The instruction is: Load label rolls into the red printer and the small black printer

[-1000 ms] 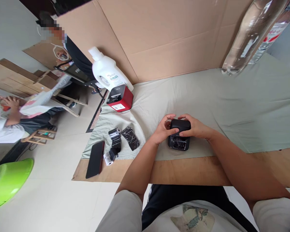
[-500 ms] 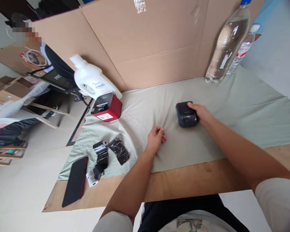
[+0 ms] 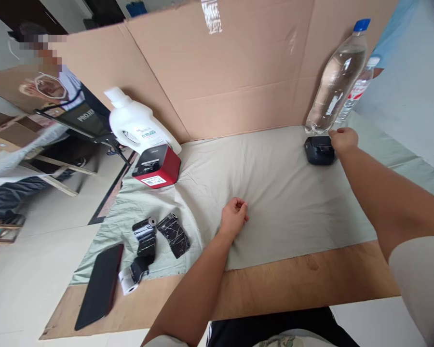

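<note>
My right hand [image 3: 344,140] is closed at the right edge of a small black box-shaped device [image 3: 319,150] with rounded corners. Its fingertips touch the device's upper right corner, and some fingers are hidden. The device is at the cloth near the foot of a large clear bottle [image 3: 338,79] with a blue cap. My left hand [image 3: 234,216] rests on the grey-green cloth [image 3: 275,202], fingers curled together, with nothing visible in them. To its left lie two black-wrapped pieces: a roll [image 3: 144,236] trailing down to a small white roll [image 3: 128,281], and a crinkled black piece [image 3: 174,235].
A red and black box-like device [image 3: 159,166] stands before a white jug [image 3: 139,120] at the back left. A black phone [image 3: 99,286] lies at the front left corner. Cardboard [image 3: 238,62] walls the back; a smaller bottle [image 3: 358,91] stands behind the large one. Another person sits beyond, left.
My right hand has carried the black device to the right and away from me, close to the large bottle. My left hand stays curled in about the same place. The view has shifted slightly.
</note>
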A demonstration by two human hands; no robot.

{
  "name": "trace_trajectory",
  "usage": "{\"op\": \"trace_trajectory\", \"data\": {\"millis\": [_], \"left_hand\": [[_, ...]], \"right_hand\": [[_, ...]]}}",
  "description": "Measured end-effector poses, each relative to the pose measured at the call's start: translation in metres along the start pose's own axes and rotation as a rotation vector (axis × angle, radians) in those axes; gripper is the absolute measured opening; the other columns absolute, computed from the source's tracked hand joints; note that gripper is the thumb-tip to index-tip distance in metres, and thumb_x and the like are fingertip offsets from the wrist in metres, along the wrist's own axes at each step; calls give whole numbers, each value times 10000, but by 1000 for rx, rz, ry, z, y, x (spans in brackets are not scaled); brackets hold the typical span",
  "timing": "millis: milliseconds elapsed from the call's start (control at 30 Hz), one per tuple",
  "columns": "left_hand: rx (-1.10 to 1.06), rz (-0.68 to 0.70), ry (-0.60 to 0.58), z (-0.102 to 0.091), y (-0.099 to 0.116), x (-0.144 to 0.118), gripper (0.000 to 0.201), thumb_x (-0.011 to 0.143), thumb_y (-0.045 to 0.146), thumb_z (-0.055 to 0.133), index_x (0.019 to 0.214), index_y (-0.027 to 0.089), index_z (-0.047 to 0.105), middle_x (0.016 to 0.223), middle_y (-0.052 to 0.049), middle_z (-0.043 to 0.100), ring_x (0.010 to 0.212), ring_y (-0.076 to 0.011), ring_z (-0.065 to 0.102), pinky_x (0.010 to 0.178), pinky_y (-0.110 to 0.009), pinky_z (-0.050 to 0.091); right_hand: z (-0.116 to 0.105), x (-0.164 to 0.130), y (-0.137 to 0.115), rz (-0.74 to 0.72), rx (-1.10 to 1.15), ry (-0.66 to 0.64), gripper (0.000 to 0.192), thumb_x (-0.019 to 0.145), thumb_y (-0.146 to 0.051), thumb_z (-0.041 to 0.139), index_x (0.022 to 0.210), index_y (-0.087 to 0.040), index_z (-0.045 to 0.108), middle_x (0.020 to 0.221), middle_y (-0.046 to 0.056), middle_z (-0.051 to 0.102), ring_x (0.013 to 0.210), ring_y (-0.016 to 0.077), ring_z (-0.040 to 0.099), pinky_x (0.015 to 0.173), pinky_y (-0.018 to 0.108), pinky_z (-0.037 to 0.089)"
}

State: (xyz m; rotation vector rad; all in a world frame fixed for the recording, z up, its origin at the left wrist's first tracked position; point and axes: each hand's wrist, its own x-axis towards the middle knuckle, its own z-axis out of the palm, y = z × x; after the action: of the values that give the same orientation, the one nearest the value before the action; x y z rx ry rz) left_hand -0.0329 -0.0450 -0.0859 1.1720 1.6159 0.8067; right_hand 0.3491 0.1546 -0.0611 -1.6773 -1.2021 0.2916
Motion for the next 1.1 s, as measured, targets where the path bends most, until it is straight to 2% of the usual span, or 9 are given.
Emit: {"op": "trace_trajectory", "data": {"millis": [67,133,300,433,533,667,833,933,1100], "left_hand": [[12,-6,4,0,2,0,88,872,254,554,799,204,562,604,16,590,467,-103,535,501,-233,416],[14,0,10,1,1,1,83,870,238,550,795,205,559,590,17,585,467,-108,541,504,-237,419],[-43,27,7,5,-7,5,82,863,223,568,788,200,543,579,23,576,448,-104,537,486,-229,414],[-123,-56,-59,-5,-5,13,48,870,237,564,872,195,540,723,-11,631,514,-127,596,527,-258,471],[113,-1,33,-39,16,32,135,839,287,640,919,194,584,942,-91,684,745,-217,688,728,-361,536],[632,190,545,-122,57,74,467,772,434,737,1147,192,598,1350,-190,560,1324,-380,469,1096,-501,365],[776,-146,757,-219,79,121,991,542,487,887,1386,198,456,1584,-227,294,1479,-505,134,1123,-669,213],[570,-322,748,-243,67,136,1130,414,400,951,1401,188,445,1561,-275,296,1418,-565,247,1039,-713,290],[543,-313,756,-240,52,138,1052,525,421,888,1421,167,399,1471,-282,402,1404,-502,326,1067,-672,311]], "right_hand": [[11,-28,-22,-20,-53,56,175,827,-251,613,964,-143,632,1076,186,637,1185,341,546,1071,615,324],[28,-76,-49,-98,-36,-16,249,800,-274,645,1022,-161,644,1085,144,661,1110,280,591,1047,506,407],[72,-235,-95,-15,315,-551,261,825,-377,561,1025,-218,613,857,45,682,619,163,609,637,352,542],[83,-307,-97,-99,320,-701,247,809,-345,563,1021,-235,628,843,39,695,690,179,644,696,361,550],[80,-313,-95,-130,306,-779,215,829,-361,548,978,-241,646,835,47,703,738,192,658,724,371,548],[77,-305,-97,-91,311,-812,214,838,-401,534,920,-242,649,815,53,698,713,190,650,676,355,539],[80,-307,-95,-128,252,-886,223,854,-406,525,933,-238,650,767,24,679,628,165,594,614,326,493],[80,-307,-93,-107,258,-928,235,876,-407,515,969,-240,650,791,17,680,625,153,578,599,308,479],[77,-305,-94,-108,258,-953,203,867,-371,526,960,-235,645,818,21,688,656,152,580,648,320,488]]}}
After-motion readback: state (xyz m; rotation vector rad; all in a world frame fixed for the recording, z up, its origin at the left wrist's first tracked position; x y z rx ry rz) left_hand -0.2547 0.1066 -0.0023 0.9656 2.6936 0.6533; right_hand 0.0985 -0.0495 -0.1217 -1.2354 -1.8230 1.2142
